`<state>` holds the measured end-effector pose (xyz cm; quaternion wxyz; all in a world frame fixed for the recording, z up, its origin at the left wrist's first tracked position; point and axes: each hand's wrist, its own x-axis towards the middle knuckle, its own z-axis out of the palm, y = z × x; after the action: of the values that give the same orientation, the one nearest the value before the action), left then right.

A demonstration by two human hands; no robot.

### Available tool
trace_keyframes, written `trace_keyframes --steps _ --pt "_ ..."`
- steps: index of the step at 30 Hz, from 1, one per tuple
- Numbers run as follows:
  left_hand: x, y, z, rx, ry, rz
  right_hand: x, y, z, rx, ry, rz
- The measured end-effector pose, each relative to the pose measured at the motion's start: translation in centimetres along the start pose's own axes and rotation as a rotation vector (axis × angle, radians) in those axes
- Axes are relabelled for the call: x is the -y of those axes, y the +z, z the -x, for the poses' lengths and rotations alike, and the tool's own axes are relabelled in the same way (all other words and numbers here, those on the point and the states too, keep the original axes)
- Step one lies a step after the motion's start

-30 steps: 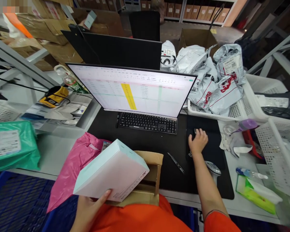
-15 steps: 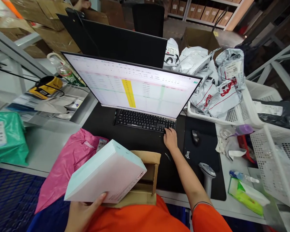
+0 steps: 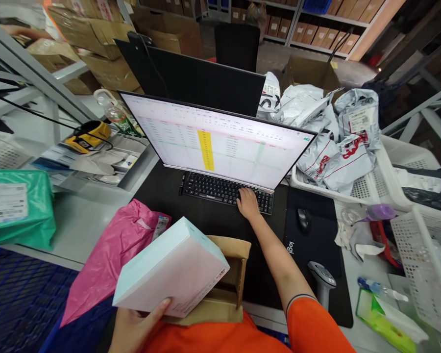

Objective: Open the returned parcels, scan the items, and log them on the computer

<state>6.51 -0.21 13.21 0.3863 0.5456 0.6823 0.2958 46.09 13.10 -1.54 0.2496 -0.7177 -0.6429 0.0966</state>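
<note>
My left hand (image 3: 141, 321) grips the lower edge of a pale pink and mint box (image 3: 169, 274), thumb on its face and fingers out of sight underneath. The box is tilted over an opened brown cardboard carton (image 3: 238, 279) in front of my body. My right hand (image 3: 248, 203) lies on the right part of the black keyboard (image 3: 209, 189), fingers spread over the keys. Behind the keyboard, a monitor (image 3: 235, 139) displays a spreadsheet with a yellow column. A pink plastic mailer bag (image 3: 113, 250) lies left of the box.
A mouse (image 3: 303, 219) and a barcode scanner (image 3: 322, 277) lie right of my forearm. White baskets (image 3: 385, 174) with grey mailer bags (image 3: 349, 157) stand at the right. On the left are a green wrapped parcel (image 3: 33, 220) and a yellow tape dispenser (image 3: 90, 137).
My right hand has moved left along the keyboard, from the number pad side toward the keys beside it. My left hand still holds the box. The whole view has shifted slightly.
</note>
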Motion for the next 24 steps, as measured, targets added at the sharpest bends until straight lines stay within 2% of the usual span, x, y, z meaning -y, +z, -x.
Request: trace_keyframes --steps 3,5,7,10,11,13,16,18,20,22,24 --pt "0.1 0.0 0.1 -0.019 0.013 -0.004 0.5 -0.5 -0.4 -0.032 0.029 -0.063" --pt "0.3 0.0 0.1 -0.013 0.020 -0.004 0.7 -1.7 0.8 -0.051 0.046 -0.112" --pt "0.2 0.0 0.0 -0.006 0.027 0.013 0.7 -3.6 3.2 -0.071 0.076 -0.155" --pt "-0.4 0.1 -0.1 0.011 0.023 0.077 0.5 -6.6 8.7 -0.065 0.121 -0.221" --pt "-0.8 0.2 -0.1 0.019 0.017 0.106 0.6 -7.4 11.0 -0.019 0.123 -0.261" --pt "-1.4 0.4 -0.1 0.031 0.000 0.159 1.1 -8.1 15.7 0.171 0.095 -0.350" --pt "-2.0 0.5 0.1 0.051 -0.011 0.213 3.2 -7.1 21.1 0.463 0.013 -0.352" --pt "-2.0 0.2 0.3 0.068 0.005 0.237 5.4 -5.8 22.7 0.534 -0.024 -0.333" --pt "-1.8 -0.3 0.4 0.095 0.025 0.247 7.7 -5.0 23.0 0.508 -0.042 -0.368" --pt "-1.7 -1.1 0.5 0.114 0.052 0.231 9.7 -5.1 22.6 0.408 -0.057 -0.442" --pt "-2.2 -1.9 0.5 0.161 0.141 0.177 11.5 -5.9 22.8 0.277 -0.057 -0.506"
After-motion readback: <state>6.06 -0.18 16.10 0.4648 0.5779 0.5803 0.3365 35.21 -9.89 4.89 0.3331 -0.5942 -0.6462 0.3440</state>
